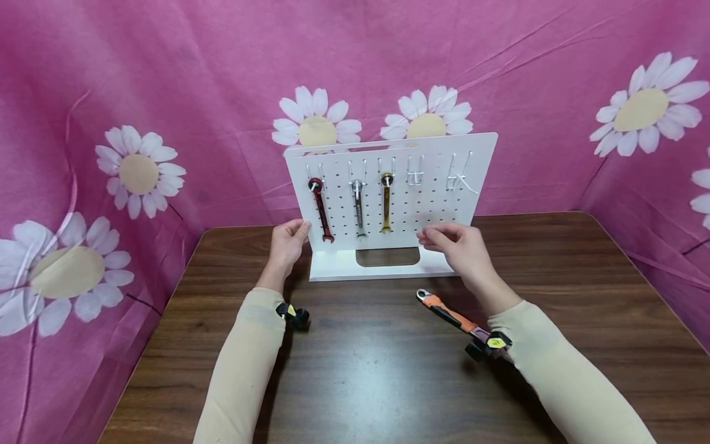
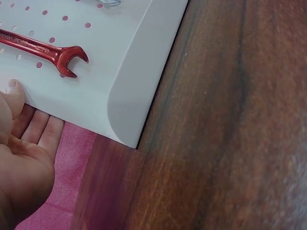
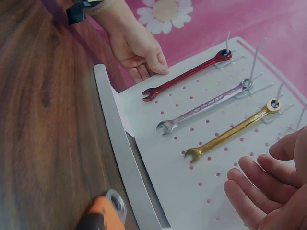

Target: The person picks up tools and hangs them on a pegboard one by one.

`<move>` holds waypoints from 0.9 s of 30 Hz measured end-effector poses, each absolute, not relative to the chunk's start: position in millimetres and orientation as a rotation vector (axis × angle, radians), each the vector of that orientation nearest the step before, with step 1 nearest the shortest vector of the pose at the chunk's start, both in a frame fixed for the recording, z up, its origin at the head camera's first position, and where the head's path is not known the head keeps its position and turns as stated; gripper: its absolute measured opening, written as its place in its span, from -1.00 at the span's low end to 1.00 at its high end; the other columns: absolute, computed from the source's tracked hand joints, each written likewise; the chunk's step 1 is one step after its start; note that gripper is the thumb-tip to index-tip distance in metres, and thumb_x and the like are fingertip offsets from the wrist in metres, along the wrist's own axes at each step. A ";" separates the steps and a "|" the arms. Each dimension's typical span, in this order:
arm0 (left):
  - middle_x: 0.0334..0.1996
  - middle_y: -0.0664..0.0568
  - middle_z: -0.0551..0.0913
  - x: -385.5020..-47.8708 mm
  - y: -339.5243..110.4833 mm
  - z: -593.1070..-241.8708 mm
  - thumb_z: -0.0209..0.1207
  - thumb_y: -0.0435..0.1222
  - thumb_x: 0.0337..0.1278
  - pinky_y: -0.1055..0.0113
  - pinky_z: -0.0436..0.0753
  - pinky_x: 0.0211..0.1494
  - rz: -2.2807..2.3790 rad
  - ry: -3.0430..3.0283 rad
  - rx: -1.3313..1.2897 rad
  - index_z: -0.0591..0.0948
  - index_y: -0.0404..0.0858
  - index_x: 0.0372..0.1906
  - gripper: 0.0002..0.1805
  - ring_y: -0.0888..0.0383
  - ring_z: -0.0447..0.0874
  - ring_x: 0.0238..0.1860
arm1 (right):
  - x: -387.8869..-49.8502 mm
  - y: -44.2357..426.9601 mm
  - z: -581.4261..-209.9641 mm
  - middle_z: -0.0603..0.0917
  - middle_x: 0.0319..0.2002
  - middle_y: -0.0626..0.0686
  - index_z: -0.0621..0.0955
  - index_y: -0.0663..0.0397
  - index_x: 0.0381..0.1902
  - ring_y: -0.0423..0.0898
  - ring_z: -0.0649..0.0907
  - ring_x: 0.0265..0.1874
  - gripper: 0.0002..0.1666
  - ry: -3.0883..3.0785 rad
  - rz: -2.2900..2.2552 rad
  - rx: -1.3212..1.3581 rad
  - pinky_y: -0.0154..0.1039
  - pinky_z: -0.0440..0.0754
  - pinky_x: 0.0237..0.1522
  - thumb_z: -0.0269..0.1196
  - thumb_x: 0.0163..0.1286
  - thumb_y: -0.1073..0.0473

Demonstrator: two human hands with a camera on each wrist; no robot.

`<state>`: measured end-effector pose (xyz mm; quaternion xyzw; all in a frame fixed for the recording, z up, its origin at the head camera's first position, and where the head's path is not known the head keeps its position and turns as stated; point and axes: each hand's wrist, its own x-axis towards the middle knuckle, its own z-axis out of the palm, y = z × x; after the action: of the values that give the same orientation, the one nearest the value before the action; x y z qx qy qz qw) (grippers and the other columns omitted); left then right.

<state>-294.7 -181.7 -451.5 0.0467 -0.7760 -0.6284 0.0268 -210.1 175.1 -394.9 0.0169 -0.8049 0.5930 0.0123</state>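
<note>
A white pegboard (image 1: 410,209) stands upright on the table. My left hand (image 1: 289,243) pinches its left edge, thumb on the front and fingers behind, as the left wrist view shows. A red wrench (image 1: 322,211), a silver wrench (image 1: 359,208) and a gold wrench (image 1: 386,203) hang from the board's hooks, side by side. In front of the board's lower right part is my right hand (image 1: 460,246), its fingers loosely bent with nothing in them. Below that hand lies a tool with an orange and black handle (image 1: 444,310); its far end is partly hidden by the wrist camera.
Two more wire hooks, a left one (image 1: 415,172) and a right one (image 1: 459,179), hold no tool on the board's right side. The brown wooden table (image 1: 355,370) reaches a pink curtain (image 1: 222,80) with white flowers at the back and sides.
</note>
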 end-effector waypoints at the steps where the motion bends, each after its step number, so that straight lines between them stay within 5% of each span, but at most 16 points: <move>1: 0.24 -0.31 0.72 -294.8 -182.0 -451.9 0.12 -0.21 0.69 0.04 0.69 0.48 -1.939 -2.398 0.144 0.68 -0.42 0.28 -0.60 -0.03 0.69 0.27 | -207.5 177.7 -395.0 0.77 0.14 0.41 0.65 0.47 0.26 -0.43 0.79 -0.23 -0.52 -2.506 1.849 0.059 -0.44 0.81 0.02 0.23 0.69 0.11; 12: 0.15 -0.29 0.75 -294.8 -181.1 -452.3 0.14 -0.23 0.68 0.07 0.73 0.42 -1.945 -2.378 0.142 0.70 -0.44 0.25 -0.62 0.16 0.71 0.08 | -177.4 208.6 -397.6 0.90 -0.09 0.04 0.66 0.49 0.20 -0.39 0.82 -0.22 -0.57 -2.490 1.805 0.108 -0.40 0.84 -0.01 0.25 0.67 0.16; 19: -0.09 -0.08 0.81 -296.3 -182.0 -452.7 0.18 -0.27 0.65 0.45 0.79 0.11 -1.926 -2.348 0.117 0.71 -0.49 0.18 -0.65 0.35 0.68 -0.13 | -159.1 227.6 -398.7 0.88 -0.18 -0.25 0.67 0.46 0.16 -0.34 0.84 -0.21 -0.60 -2.460 1.781 0.133 -0.40 0.84 -0.05 0.26 0.67 0.16; 22: -0.20 0.02 0.80 -296.5 -181.6 -452.6 0.19 -0.30 0.63 0.56 0.75 -0.02 -1.940 -2.323 0.100 0.71 -0.54 0.14 -0.67 0.38 0.67 -0.20 | -151.8 235.5 -399.6 0.88 -0.19 -0.27 0.67 0.46 0.15 -0.32 0.85 -0.21 -0.61 -2.455 1.760 0.138 -0.42 0.83 -0.08 0.25 0.67 0.17; 27: -0.12 -0.04 0.81 -295.6 -180.6 -451.6 0.18 -0.28 0.64 0.51 0.78 0.07 -1.953 -2.335 0.119 0.71 -0.51 0.17 -0.65 0.40 0.67 -0.17 | -140.1 247.5 -402.0 0.88 -0.19 -0.27 0.69 0.42 0.13 -0.32 0.85 -0.21 -0.64 -2.491 1.689 0.134 -0.48 0.81 -0.09 0.24 0.68 0.17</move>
<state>-295.6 -180.6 -451.6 0.0389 -0.7656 -0.6403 0.0477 -140.1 247.5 -402.0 0.0444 -0.8251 0.5596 0.0645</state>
